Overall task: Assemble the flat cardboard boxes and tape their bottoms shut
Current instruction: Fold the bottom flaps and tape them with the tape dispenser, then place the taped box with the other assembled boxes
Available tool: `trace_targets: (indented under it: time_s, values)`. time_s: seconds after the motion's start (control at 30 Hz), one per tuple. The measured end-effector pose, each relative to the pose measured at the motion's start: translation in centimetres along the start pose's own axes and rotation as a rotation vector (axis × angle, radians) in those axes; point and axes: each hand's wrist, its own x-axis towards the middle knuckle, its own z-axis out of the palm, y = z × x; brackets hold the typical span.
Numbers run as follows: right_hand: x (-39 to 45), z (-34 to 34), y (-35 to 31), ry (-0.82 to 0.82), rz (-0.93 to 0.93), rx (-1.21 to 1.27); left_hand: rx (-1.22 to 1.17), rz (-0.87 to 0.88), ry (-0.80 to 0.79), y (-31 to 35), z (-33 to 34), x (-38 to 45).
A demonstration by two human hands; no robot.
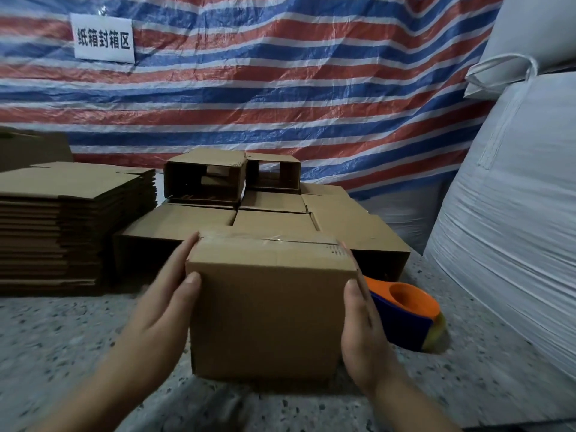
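A small brown cardboard box (268,310) stands in front of me on the speckled floor, its taped side up with clear tape across the seam. My left hand (162,307) presses flat against its left side, thumb on the front face. My right hand (361,328) presses its right side the same way. The fingers of both hands are straight. A blue and orange tape dispenser (408,313) lies on the floor just right of the box, partly hidden by my right hand.
A tall stack of flat cardboard blanks (68,226) sits at the left. Behind the box, several assembled boxes (274,216) are grouped, two open ones (202,179) on top. Big white sacks (511,213) fill the right. A striped tarp (280,88) with a sign hangs behind.
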Motion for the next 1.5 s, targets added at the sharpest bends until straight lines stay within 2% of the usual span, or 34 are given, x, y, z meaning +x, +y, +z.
trace_targets:
  time_s: [0.07, 0.17, 0.3, 0.4, 0.53, 0.6, 0.77, 0.9, 1.0, 1.1, 1.27, 1.4, 1.5]
  values:
    - [1.0, 0.1, -1.4, 0.027, 0.071, -0.031, -0.094, -0.006, -0.022, 0.2, -0.6, 0.4]
    - [5.0, -0.9, -4.5, 0.016, 0.186, -0.082, -0.102, -0.022, 0.025, 2.5, -1.7, 3.7]
    - [12.6, -1.6, -8.9, 0.121, 0.354, -0.071, -0.033, -0.137, 0.175, 6.1, -1.1, 11.1]
    - [17.4, -1.7, -9.9, 0.076, 0.331, 0.153, -0.078, -0.326, 0.257, 7.6, 0.3, 17.4]
    - [22.5, -2.2, -7.9, 0.061, 0.283, 0.172, -0.030, -0.312, 0.262, 6.4, 2.2, 24.5]
    - [25.3, -2.5, -6.3, 0.099, 0.351, 0.202, 0.027, -0.314, 0.216, 5.3, 3.4, 27.5]
    - [32.3, -3.1, -1.9, 0.202, 0.475, 0.282, 0.217, -0.385, -0.089, 2.2, 6.3, 34.5]
    - [37.0, -3.5, 1.4, 0.186, 0.526, 0.306, 0.443, -0.348, -0.156, -0.5, 7.2, 38.8]
    - [39.2, -3.3, 4.0, 0.198, 0.572, 0.280, 0.589, -0.384, -0.199, -2.4, 7.4, 41.1]
    - [40.8, -3.0, 6.5, 0.174, 0.610, 0.291, 0.681, -0.354, -0.188, -3.9, 8.1, 42.6]
    - [42.0, -2.3, 9.6, 0.146, 0.637, 0.338, 1.007, -0.284, -0.211, -5.8, 8.5, 44.1]
    - [41.7, -2.2, 11.0, 0.119, 0.665, 0.367, 1.164, -0.237, -0.150, -5.8, 9.0, 43.9]
    - [41.6, -2.5, 10.4, 0.169, 0.688, 0.343, 1.134, -0.085, -0.063, -5.0, 9.0, 43.1]
